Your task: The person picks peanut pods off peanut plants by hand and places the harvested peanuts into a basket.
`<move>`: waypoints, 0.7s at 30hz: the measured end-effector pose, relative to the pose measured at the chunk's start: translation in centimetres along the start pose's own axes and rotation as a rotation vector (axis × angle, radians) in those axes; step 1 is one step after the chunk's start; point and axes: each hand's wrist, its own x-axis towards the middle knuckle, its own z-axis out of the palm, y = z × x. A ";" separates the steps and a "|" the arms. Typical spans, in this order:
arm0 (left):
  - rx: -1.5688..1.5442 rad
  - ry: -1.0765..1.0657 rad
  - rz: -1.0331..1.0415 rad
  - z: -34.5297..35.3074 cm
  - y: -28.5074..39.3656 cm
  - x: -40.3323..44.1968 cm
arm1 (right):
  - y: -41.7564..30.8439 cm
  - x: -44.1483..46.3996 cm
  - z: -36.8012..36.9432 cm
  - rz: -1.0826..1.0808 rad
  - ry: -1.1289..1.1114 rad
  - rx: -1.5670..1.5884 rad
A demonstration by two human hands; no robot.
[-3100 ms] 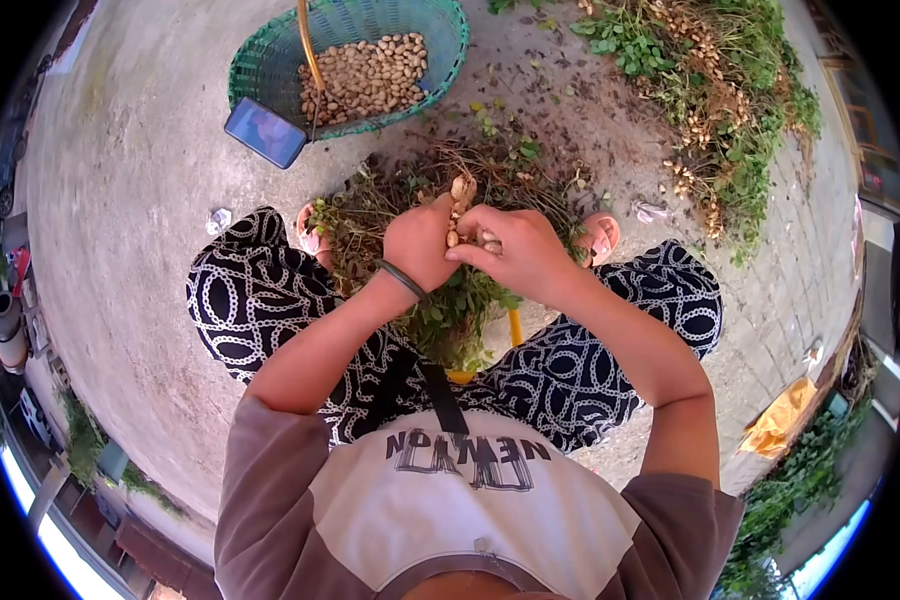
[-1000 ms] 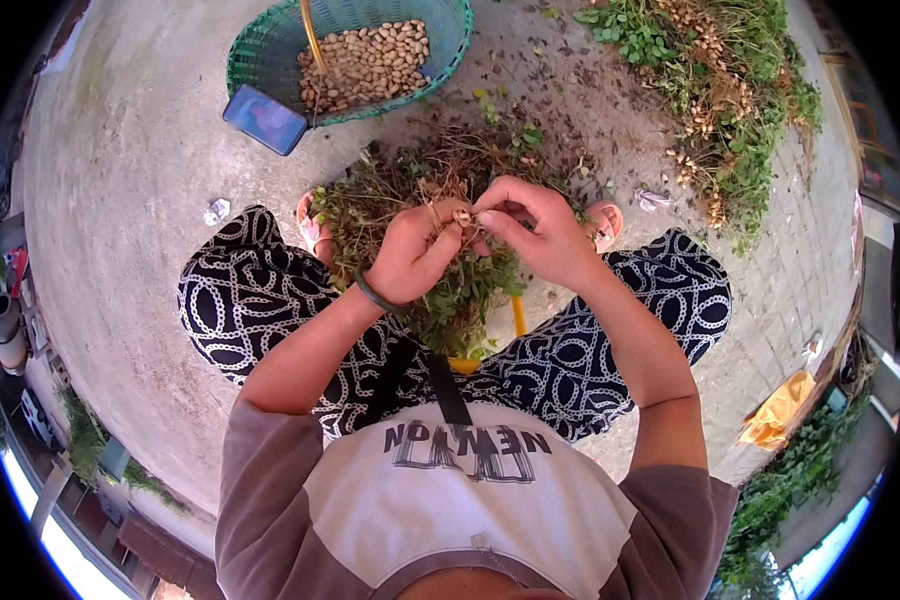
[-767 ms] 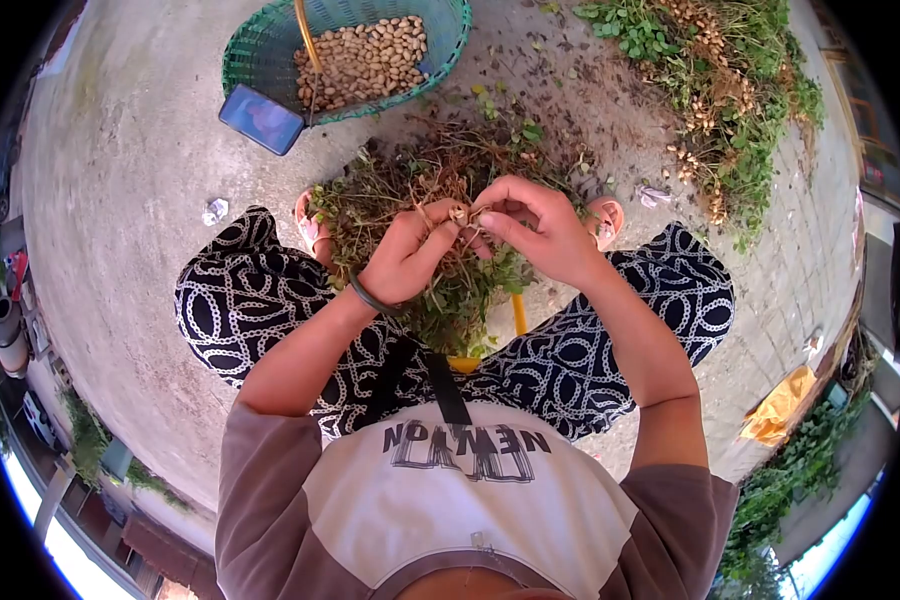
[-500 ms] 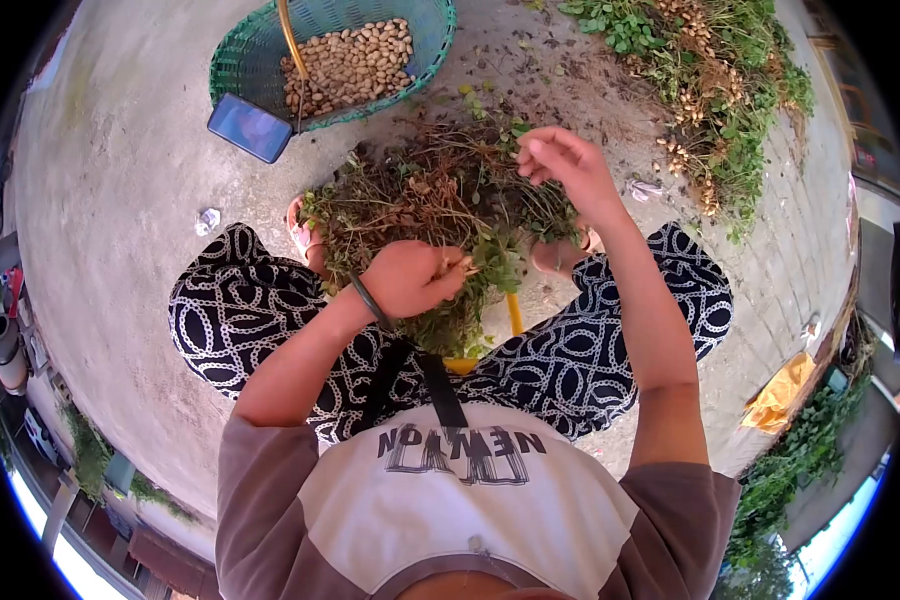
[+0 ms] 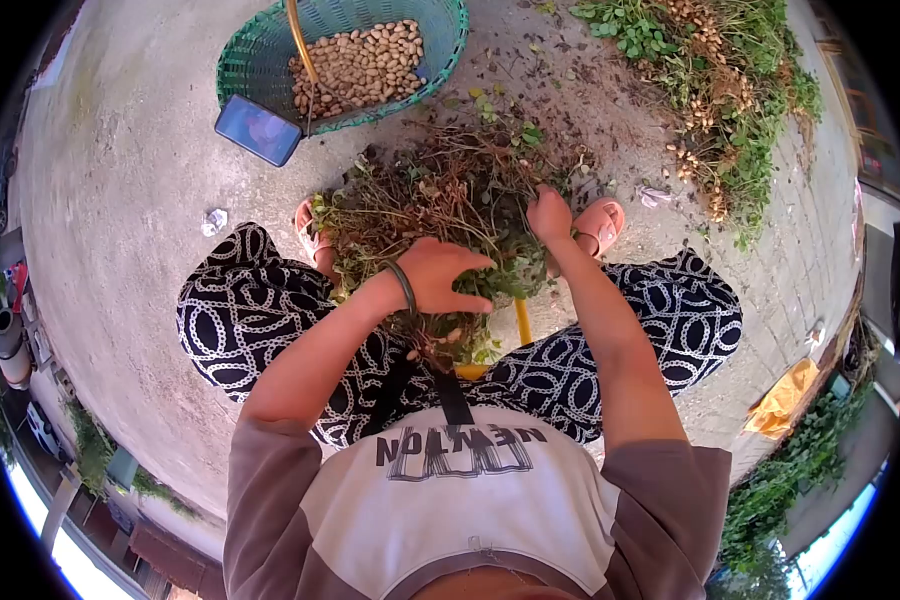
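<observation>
A heap of pulled peanut plants [image 5: 440, 195], brown roots and green leaves, lies on the ground between my feet. Over its near side is my left hand [image 5: 440, 277], thumb and fingers spread apart, with a dark band on the wrist. Just below that hand, a few peanuts [image 5: 453, 335] show among roots and leaves. My right hand [image 5: 550, 215] is closed at the heap's right edge, by my foot; its fingers wrap round plant stems there. Beyond the heap stands a green woven basket [image 5: 445, 75] holding many loose peanuts [image 5: 355, 68].
A phone [image 5: 258, 130] is at the basket's near left rim, beside its tan handle. More peanut plants [image 5: 740, 110] lie at the upper right. Crumpled scraps [image 5: 214, 221] and a yellow bag [image 5: 782, 398] are on the concrete. A yellow bar [image 5: 523, 322] shows between my legs.
My hands were together on peanuts and have parted. My left hand has opened; my right hand rose away, then came down to the heap's right edge. Peanuts now show below my left hand.
</observation>
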 end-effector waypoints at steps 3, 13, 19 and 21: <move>0.138 0.412 -0.329 -2.3 0.2 0.6 | -2.3 -3.1 -5.4 -0.246 0.193 0.091; -0.239 0.720 -0.305 0.4 -0.8 1.8 | -12.8 -15.1 -14.6 -0.782 0.212 0.070; -0.227 0.816 -0.118 -0.6 0.8 0.9 | -13.0 -15.3 -18.9 -0.771 -0.201 0.221; -0.361 0.727 -0.099 -1.0 1.3 0.8 | -13.3 -15.0 -20.7 -0.642 -0.107 0.543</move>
